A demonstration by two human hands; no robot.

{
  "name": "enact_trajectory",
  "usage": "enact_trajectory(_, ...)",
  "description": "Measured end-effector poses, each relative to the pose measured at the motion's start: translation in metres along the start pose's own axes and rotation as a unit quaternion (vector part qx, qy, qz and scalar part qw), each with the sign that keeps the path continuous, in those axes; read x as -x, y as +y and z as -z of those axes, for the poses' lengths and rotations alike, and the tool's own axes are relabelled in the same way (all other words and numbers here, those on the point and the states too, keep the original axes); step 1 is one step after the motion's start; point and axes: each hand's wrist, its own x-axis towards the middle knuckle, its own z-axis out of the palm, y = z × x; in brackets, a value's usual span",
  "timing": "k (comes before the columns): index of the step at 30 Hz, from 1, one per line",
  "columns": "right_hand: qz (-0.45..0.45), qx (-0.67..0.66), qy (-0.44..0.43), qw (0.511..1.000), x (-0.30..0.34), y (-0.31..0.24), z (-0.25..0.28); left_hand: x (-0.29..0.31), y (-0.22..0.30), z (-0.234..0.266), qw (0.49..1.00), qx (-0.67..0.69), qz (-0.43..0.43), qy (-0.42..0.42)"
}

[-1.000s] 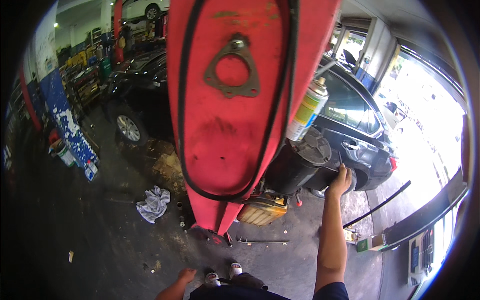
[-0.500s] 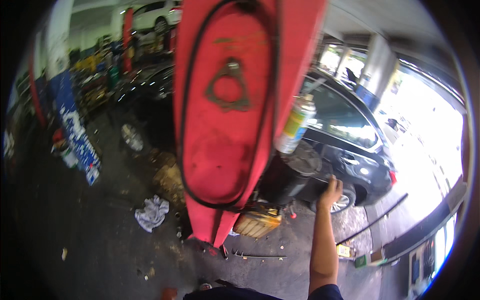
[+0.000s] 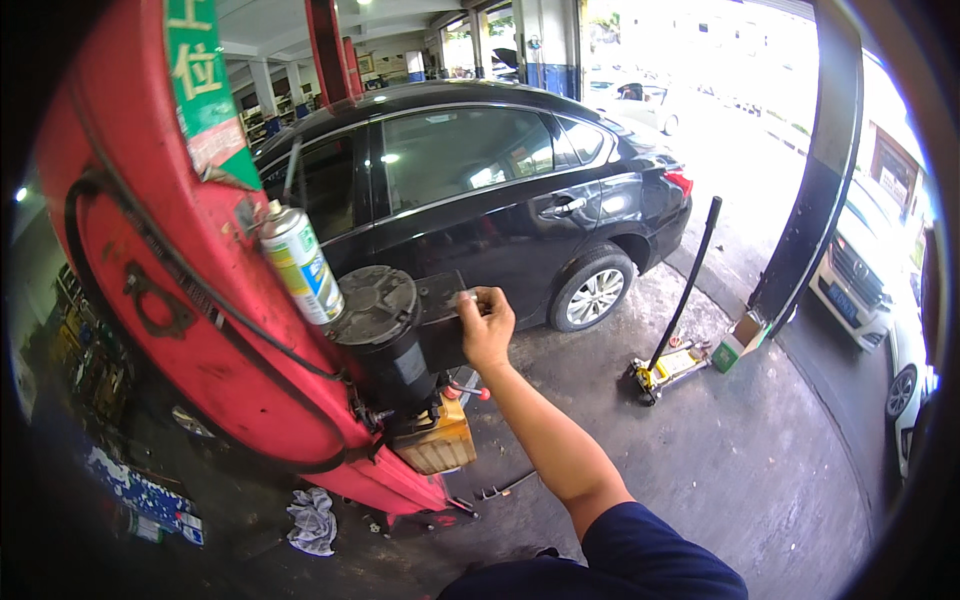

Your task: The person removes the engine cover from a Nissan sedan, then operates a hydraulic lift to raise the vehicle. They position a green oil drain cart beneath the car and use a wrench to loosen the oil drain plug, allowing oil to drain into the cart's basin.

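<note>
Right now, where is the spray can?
In the head view the spray can stands upright at left, against the red lift post, just left of the round black motor that the right hand touches.

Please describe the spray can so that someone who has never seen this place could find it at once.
Find the big red lift post at the left, in front of the black car. The spray can stands upright against it, beside the round black motor unit that the right hand touches. It is the only white, green and blue cylinder there, with a thin nozzle straw on top.
</note>
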Motion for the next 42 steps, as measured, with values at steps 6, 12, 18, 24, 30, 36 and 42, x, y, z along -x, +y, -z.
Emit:
enact_trajectory(6, -0.006, 0.021, 0.016, 1.0, -0.004, 0.011, -0.001, -0.001, 0.019, 0.0, 0.999, -0.025, -0.005, -0.023)
enact_trajectory(12, 0.064, 0.073, 0.028, 0.995, -0.007, 0.011, 0.003, 0.004, 0.023, -0.001, 0.998, -0.052, 0.001, -0.044)
enact_trajectory(18, 0.093, 0.068, 0.015, 0.993, -0.011, 0.009, 0.008, 0.012, 0.025, -0.002, 0.998, -0.054, 0.01, -0.037)
enact_trajectory(24, 0.084, 0.031, 0.012, 0.996, -0.011, 0.011, 0.006, 0.021, 0.032, -0.017, 0.999, -0.035, 0.025, -0.027)
enact_trajectory(30, 0.069, 0.033, -0.004, 0.997, -0.011, 0.011, 0.005, 0.032, 0.03, -0.034, 0.999, -0.017, 0.042, -0.024)
enact_trajectory(36, 0.087, 0.045, 0.002, 0.995, -0.01, 0.015, 0.004, 0.048, 0.018, -0.049, 0.998, -0.005, 0.059, -0.025)
enact_trajectory(42, 0.097, 0.061, 0.008, 0.993, -0.01, 0.016, 0.003, 0.057, 0.008, -0.057, 0.997, 0.004, 0.07, -0.029)
